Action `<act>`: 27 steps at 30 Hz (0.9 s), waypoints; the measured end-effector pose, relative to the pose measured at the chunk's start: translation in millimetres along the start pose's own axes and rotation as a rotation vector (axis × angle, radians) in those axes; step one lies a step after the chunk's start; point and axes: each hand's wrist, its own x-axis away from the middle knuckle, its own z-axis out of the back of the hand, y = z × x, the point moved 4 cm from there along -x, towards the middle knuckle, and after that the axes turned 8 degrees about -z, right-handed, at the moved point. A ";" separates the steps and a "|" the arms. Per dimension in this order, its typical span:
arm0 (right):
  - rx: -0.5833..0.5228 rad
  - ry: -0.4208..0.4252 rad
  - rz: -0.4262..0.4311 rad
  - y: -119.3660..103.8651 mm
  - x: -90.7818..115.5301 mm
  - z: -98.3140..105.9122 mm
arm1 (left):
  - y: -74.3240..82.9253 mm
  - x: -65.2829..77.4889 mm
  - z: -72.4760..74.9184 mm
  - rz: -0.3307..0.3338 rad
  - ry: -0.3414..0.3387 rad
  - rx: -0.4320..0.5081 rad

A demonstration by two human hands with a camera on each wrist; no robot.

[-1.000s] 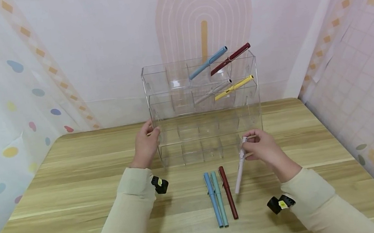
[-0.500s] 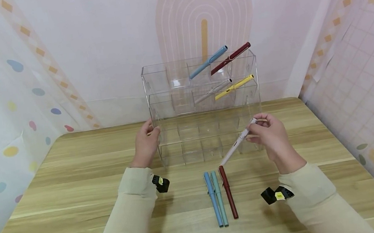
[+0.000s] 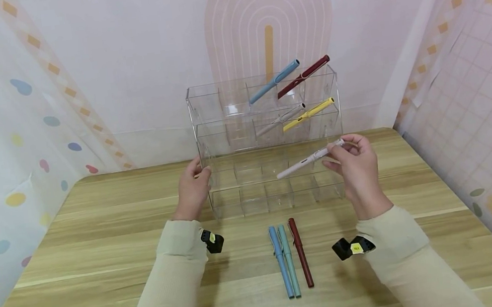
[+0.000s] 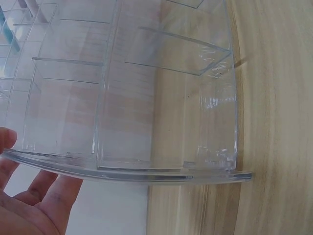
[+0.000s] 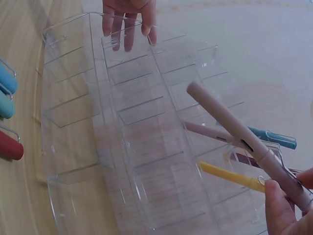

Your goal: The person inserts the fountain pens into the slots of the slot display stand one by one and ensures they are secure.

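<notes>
My right hand pinches a pale pinkish-white pen near its capped end. The pen slants down to the left, its other end in front of the third tier of a clear acrylic pen rack. In the right wrist view the held pen crosses in front of the pens in the rack. My left hand grips the rack's left side panel, thumb in front and fingers behind; the left wrist view shows its fingers around the panel's edge.
Blue and dark red pens lean in the top tier, grey and yellow pens in the second. Blue, teal and dark red pens lie on the wooden table. A patterned curtain hangs behind.
My right hand has risen with the pale pen, which has turned from steep to a shallow slant and come up before the third tier. The left hand has stayed on the rack.
</notes>
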 end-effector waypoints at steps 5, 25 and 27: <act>-0.051 0.060 0.062 -1.7 -3.9 -5.6 | -0.8 -0.2 0.3 0.010 0.003 -0.002; -0.091 0.083 0.237 10.2 -12.1 -35.4 | -2.7 -1.0 0.3 0.013 0.007 0.001; -0.078 0.078 0.251 12.9 -12.2 -37.2 | -1.9 -0.7 0.3 0.011 0.008 -0.002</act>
